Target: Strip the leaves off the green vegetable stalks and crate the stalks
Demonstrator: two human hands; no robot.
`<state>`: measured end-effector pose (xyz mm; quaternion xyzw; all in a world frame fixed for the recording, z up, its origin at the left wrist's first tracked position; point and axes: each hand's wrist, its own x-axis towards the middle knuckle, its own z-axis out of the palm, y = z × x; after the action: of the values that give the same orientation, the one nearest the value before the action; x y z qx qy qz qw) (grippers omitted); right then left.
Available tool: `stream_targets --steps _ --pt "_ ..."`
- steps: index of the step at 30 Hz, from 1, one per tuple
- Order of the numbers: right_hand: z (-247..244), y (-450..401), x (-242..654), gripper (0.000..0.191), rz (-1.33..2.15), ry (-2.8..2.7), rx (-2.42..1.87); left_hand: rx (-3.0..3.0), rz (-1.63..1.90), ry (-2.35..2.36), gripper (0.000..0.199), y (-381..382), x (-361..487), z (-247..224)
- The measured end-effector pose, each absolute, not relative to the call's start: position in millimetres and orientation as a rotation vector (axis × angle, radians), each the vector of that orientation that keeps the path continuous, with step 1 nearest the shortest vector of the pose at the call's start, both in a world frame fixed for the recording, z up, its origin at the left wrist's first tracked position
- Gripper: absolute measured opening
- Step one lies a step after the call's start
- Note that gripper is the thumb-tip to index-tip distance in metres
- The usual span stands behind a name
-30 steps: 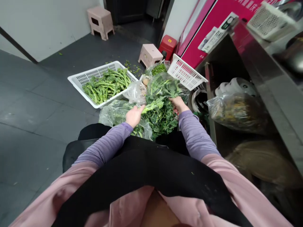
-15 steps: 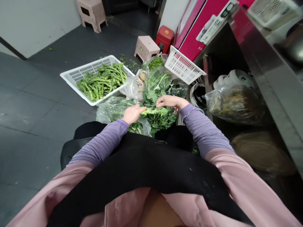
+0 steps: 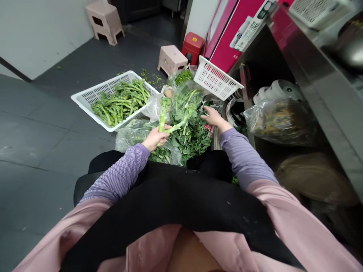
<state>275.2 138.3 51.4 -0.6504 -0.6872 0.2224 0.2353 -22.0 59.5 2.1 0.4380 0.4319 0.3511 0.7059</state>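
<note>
Two leafy green stalks (image 3: 162,120), like choy sum or broccoli shoots, are gripped at their lower ends by my left hand (image 3: 155,138); one points up, the other slants to the right. My right hand (image 3: 213,116) is off to the right with its fingers apart, holding nothing that I can see. Below and between the hands lies a heap of torn green leaves (image 3: 193,141). A clear plastic bag (image 3: 133,133) with more greens sits under and beside my left hand.
A white slotted basket (image 3: 85,97) of trimmed stalks stands on the floor at left. Beyond the leaves are bagged vegetables (image 3: 185,96) and a tilted white basket (image 3: 217,81). Pink stools (image 3: 172,60) stand farther back. A metal shelf (image 3: 317,83) with a filled bag (image 3: 280,119) borders the right.
My right hand has come away from the stalk to the right and opened. My left hand has shifted slightly left, and its two stalks now show spread apart.
</note>
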Motion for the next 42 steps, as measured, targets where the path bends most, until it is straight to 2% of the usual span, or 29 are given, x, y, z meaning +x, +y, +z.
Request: stream_targets --steps 2,4,6,9,14,20,25,29,33,35,42 --pt "50.2 120.9 262.9 0.039 0.9 -1.657 -1.726 0.76 0.777 0.864 0.051 58.0 -20.9 3.9" --pt "50.5 99.3 239.4 0.04 1.333 -1.449 -1.489 0.659 0.752 0.783 0.052 55.0 -19.6 7.2" --pt "53.1 81.7 214.7 0.036 1.562 -1.255 -1.216 0.601 0.716 0.705 0.052 52.3 -18.8 9.5" --pt "59.7 71.3 190.8 0.032 1.569 -0.978 -1.019 0.536 0.634 0.599 0.048 50.4 -19.0 8.6" --pt "66.2 71.0 176.8 0.026 1.504 -0.716 -0.988 0.492 0.549 0.52 0.039 49.2 -19.3 2.3" --pt "57.3 63.8 161.8 0.023 1.692 -0.535 -1.081 0.62 0.611 0.534 0.044 44.1 -16.8 2.1" --pt "54.2 58.8 182.7 0.018 1.287 -0.867 -1.223 0.971 0.867 0.848 0.047 43.8 -14.0 4.7" --pt "56.5 53.3 188.0 0.03 1.216 -1.111 -1.357 1.406 1.017 1.238 0.035 42.2 -10.7 1.4" --pt "51.6 57.8 176.8 0.033 0.771 -1.222 -1.656 1.869 1.047 1.462 0.036 34.6 -8.8 -2.3" --pt "47.4 62.5 172.9 0.03 0.654 -1.245 -1.734 2.003 1.018 1.513 0.04 29.9 -9.2 -1.6" --pt "36.6 66.0 161.0 0.021 0.947 -0.923 -1.484 1.971 1.046 1.538 0.039 31.6 -9.9 -4.6"
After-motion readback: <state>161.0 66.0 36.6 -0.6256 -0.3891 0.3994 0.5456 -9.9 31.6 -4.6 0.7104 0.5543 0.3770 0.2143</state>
